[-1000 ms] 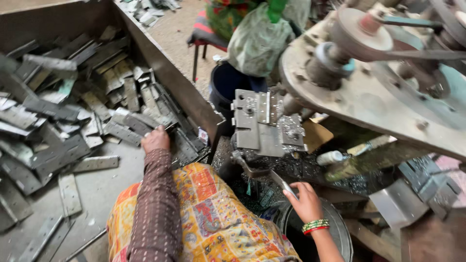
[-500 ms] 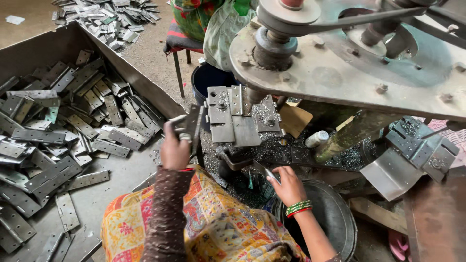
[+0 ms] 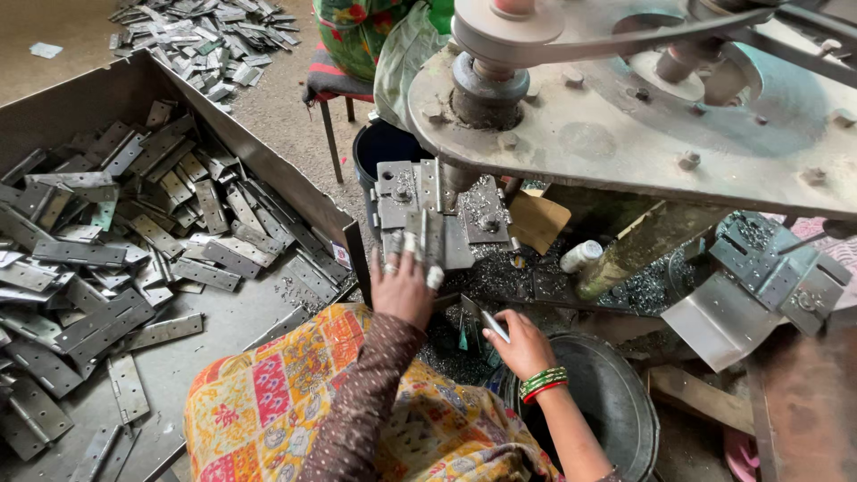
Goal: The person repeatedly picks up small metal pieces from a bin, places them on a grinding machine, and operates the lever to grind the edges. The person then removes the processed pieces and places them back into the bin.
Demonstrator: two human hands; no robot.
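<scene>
— Nearest, what does the person have in reach?

— Lowest in view is the patterned cloth (image 3: 268,402) over the lap, orange, red and yellow. Just right of it sits a dark round metal pan (image 3: 616,402), and the right hand (image 3: 518,344), with green and red bangles at the wrist, rests at its rim. That hand is closed around a thin metal rod (image 3: 494,325), fingers curled tight on it.

— And the other one?

— The left hand (image 3: 402,286) reaches further forward, sleeve in brown dotted fabric. Its fingers are pressed together on a steel hinge (image 3: 428,239), holding it upright against the jig block (image 3: 437,210) under the machine. Some fingertips are wrapped in pale tape.

— Where does the hinge sit, exactly?

— Right at the front of the jig, below the spindle (image 3: 486,85), among metal shavings (image 3: 500,277) scattered round the base.

— What lies to the left?

— An open metal bin (image 3: 241,147) full of grey hinges (image 3: 116,241), piled loosely, well apart from the jig.

— Further off?

— The heavy round machine plate (image 3: 625,134) with its belt pulley overhangs the work. Behind the bin, another heap of hinges (image 3: 205,40) lies on the floor, beside a stool (image 3: 335,89) where another person in bright cloth sits.
</scene>
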